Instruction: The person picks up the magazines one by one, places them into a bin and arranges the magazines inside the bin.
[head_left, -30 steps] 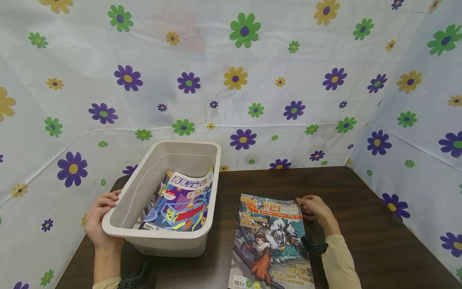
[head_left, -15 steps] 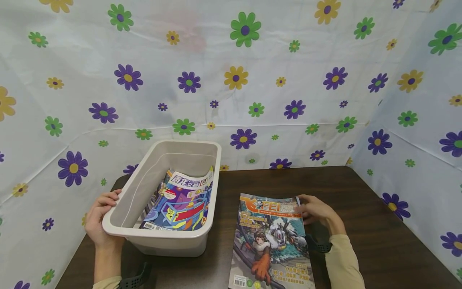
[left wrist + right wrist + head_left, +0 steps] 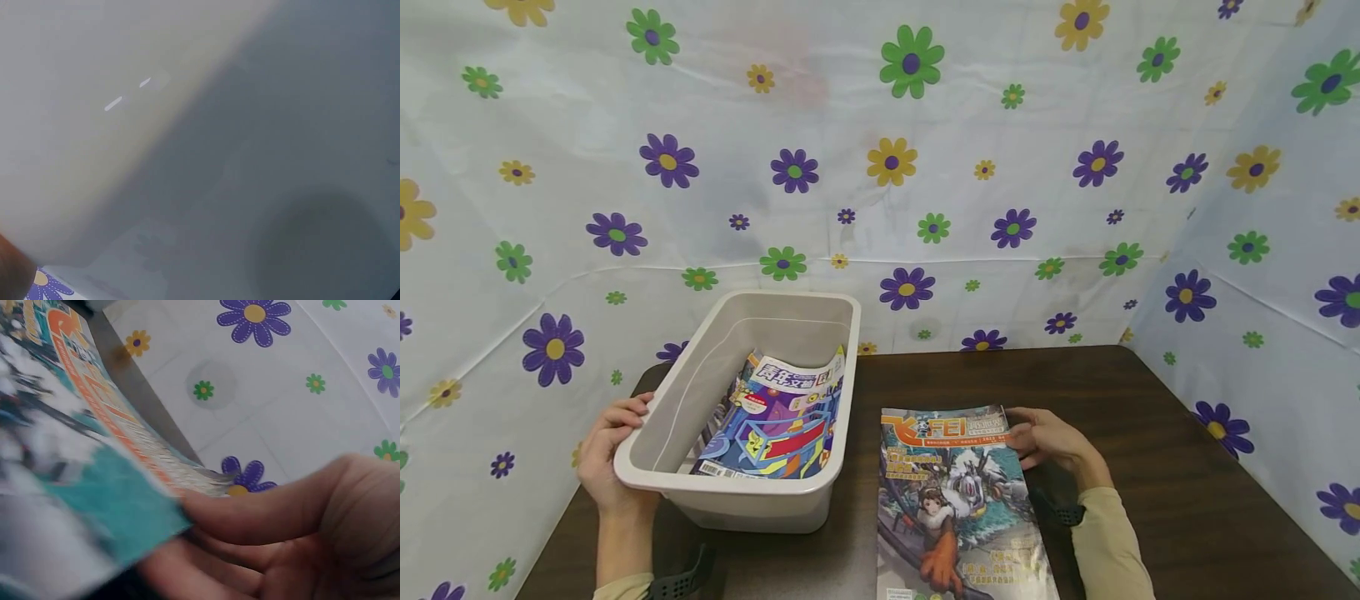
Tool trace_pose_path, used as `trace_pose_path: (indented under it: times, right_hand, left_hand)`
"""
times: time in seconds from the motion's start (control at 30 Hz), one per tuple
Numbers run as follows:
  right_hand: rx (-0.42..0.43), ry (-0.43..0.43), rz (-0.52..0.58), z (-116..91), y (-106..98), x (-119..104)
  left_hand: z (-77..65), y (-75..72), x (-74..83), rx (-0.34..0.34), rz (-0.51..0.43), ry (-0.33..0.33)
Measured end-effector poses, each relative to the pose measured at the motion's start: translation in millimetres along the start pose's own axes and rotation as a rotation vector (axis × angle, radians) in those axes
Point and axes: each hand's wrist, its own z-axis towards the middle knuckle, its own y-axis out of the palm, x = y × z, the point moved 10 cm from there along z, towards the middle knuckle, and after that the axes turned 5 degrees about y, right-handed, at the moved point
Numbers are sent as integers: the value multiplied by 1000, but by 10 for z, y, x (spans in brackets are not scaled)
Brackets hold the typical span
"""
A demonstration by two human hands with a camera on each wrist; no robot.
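My right hand pinches the upper right corner of a magazine with an orange title and an illustrated cover. In the right wrist view the thumb lies over the cover and the fingers are underneath. The magazine's top edge bends up a little. On the left, my left hand grips the rim of a light grey plastic tub, fingers over the left edge. Inside the tub lie several magazines, the top one purple and blue. The tub's pale wall fills the left wrist view.
Both the tub and the magazine are on a dark brown wooden table. A white curtain with printed flowers hangs behind the table and along its sides.
The right hand's thumb has come over the magazine's corner, and the magazine's top has shifted slightly left. The left hand and the tub have stayed put.
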Motion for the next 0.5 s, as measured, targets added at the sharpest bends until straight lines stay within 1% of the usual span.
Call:
trace_pose_path:
  times: [0.07,0.17,0.2,0.27,0.33,0.37,0.4,0.5]
  right_hand:
    - [54,1,13,24,-49,27]
    - [108,-6,59,50,-97,45]
    - [117,-10,74,57,-106,46]
    - [110,-16,101,71,-101,48]
    - [75,-19,131,79,-67,46]
    - [43,-18,146,81,-36,47]
    - [0,-19,162,81,6,43]
    - [-141,-22,210,69,144,22]
  left_hand:
    - [1,11,-5,-8,15,-9]
    - [1,24,-20,-15,-34,-27]
    - [3,29,-24,-19,-48,-30]
    - [7,32,-19,-22,-50,-25]
    - [7,28,-19,-20,-53,-24]
    - [7,24,-19,-19,-53,-24]
    - [6,20,-21,-15,-66,-30]
    - [4,3,-19,-5,-63,-37]
